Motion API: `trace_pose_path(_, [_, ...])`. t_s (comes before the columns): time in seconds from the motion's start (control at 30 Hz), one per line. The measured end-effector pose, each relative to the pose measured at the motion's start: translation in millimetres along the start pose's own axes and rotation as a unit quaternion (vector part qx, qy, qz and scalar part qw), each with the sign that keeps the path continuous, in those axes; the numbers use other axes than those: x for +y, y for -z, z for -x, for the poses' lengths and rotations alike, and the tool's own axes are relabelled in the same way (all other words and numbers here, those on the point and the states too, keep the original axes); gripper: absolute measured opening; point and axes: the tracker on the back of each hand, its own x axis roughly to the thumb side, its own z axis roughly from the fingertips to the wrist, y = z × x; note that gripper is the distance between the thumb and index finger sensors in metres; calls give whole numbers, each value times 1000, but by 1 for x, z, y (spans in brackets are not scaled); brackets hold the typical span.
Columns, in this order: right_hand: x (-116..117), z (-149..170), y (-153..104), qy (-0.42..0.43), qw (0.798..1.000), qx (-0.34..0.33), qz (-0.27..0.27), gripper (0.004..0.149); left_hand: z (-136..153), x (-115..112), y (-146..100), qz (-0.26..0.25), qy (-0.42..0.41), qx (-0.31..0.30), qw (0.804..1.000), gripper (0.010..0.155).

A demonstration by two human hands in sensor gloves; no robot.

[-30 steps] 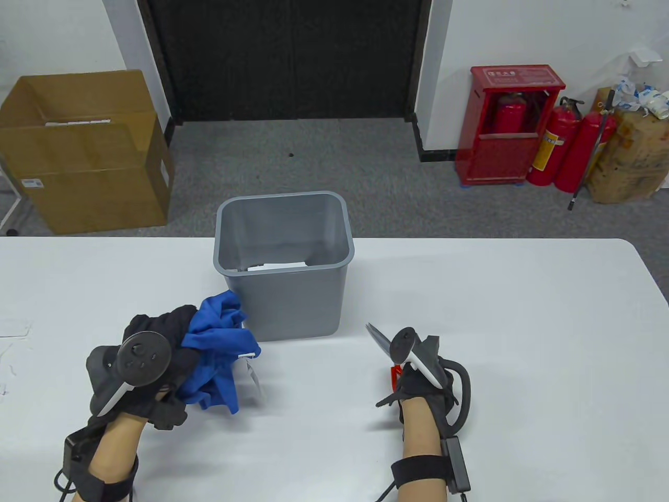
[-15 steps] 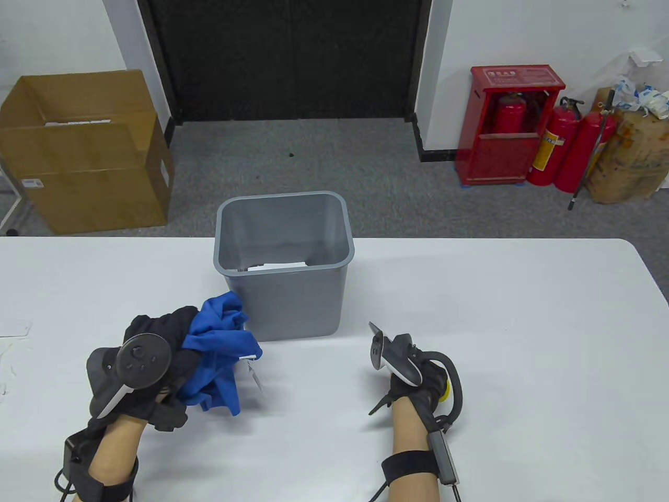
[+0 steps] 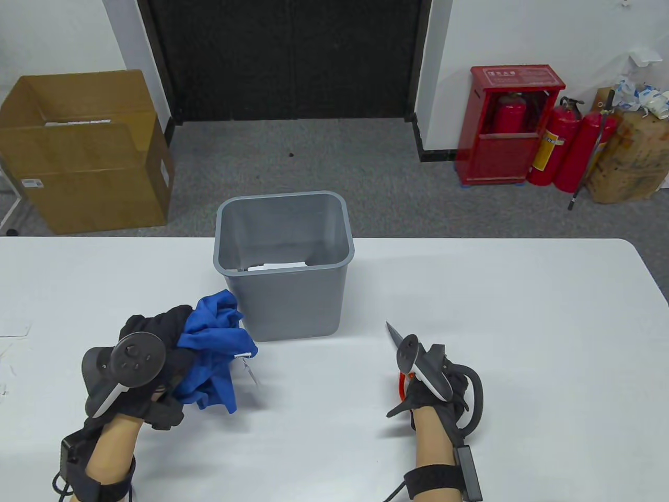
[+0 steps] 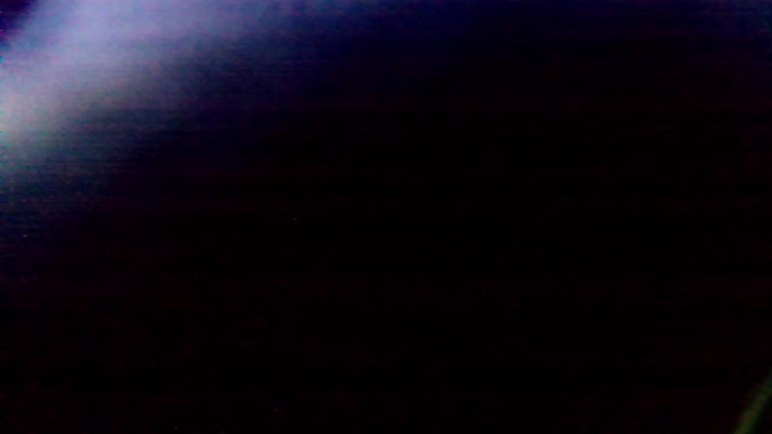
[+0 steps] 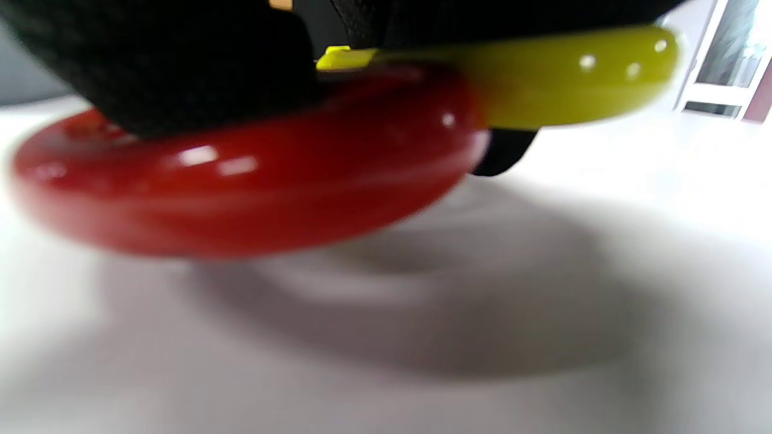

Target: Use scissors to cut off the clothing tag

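Observation:
My left hand (image 3: 151, 361) grips a bunched blue garment (image 3: 217, 348) on the table, left of the bin. A small white tag (image 3: 250, 366) hangs from the garment's right edge. My right hand (image 3: 426, 381) holds scissors (image 3: 394, 340) with red and yellow handles; the blades point away from me, towards the bin. In the right wrist view the red handle loop (image 5: 241, 187) and the yellow one (image 5: 573, 78) hang just above the table, under my gloved fingers (image 5: 181, 66). The left wrist view is dark.
A grey plastic bin (image 3: 285, 261) stands at the table's far middle with white paper inside. The white table (image 3: 522, 324) stretches right. A cardboard box (image 3: 83, 151) and red fire extinguishers (image 3: 564, 151) stand on the floor beyond.
My right hand has shifted right and a little towards me with the scissors, whose blades now show closed. My left hand with the garment has barely moved.

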Motion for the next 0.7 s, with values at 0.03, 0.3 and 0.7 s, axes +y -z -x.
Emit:
trace_pose_path(0.03, [-4, 5, -2, 7, 1000, 9, 11, 75, 0, 0, 0, 0, 0, 1, 1000, 57])
trace_pose_path(0.3, [-43, 33, -24, 154, 977, -35, 146, 75, 0, 0, 1, 2, -4, 2, 1000, 57])
trace_pose_path(0.7, [-102, -30, -101, 240, 911, -308, 135, 71, 2, 2, 1, 1, -8, 6, 1000, 57])
